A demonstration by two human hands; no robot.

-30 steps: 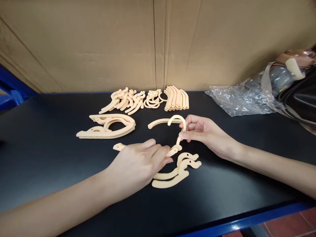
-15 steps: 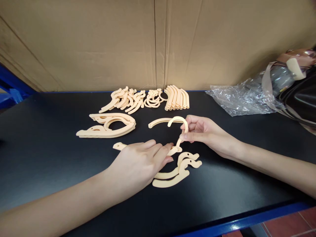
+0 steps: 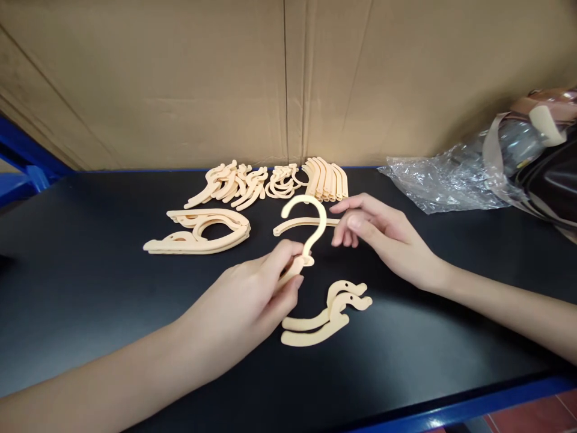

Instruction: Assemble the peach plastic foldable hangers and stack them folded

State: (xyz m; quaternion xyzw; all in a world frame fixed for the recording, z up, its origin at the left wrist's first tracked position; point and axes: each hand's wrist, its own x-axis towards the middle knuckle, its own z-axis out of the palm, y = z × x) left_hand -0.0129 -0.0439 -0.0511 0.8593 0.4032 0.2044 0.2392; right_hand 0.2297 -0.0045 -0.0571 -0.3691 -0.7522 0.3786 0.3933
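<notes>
Head view: at the centre of the frame the left hand (image 3: 256, 291) pinches a held piece (image 3: 291, 273) between thumb and fingers, and a hook (image 3: 323, 222) rises from its far end, just beyond the fingertips; the two look joined, though the joint is too small to be sure of. Right of it, the right hand (image 3: 378, 240) has its index finger stretched out and the others loosely curled, gripping nothing that shows; a strip (image 3: 302, 222) runs behind these fingers, which hide its right end, so touching or apart cannot be told. Left of centre, a folded frame (image 3: 193, 244) appears put together, perhaps several stacked, while the unit in hand seems only begun. Two side pieces (image 3: 333, 322) lie loose at lower centre, near the left thumb. Much seems left unjoined: spare sides (image 3: 210, 183), spare hooks (image 3: 282, 193) and spare strips (image 3: 331, 180) lie grouped at upper centre, toward the back of the table (image 3: 415, 355)
</notes>
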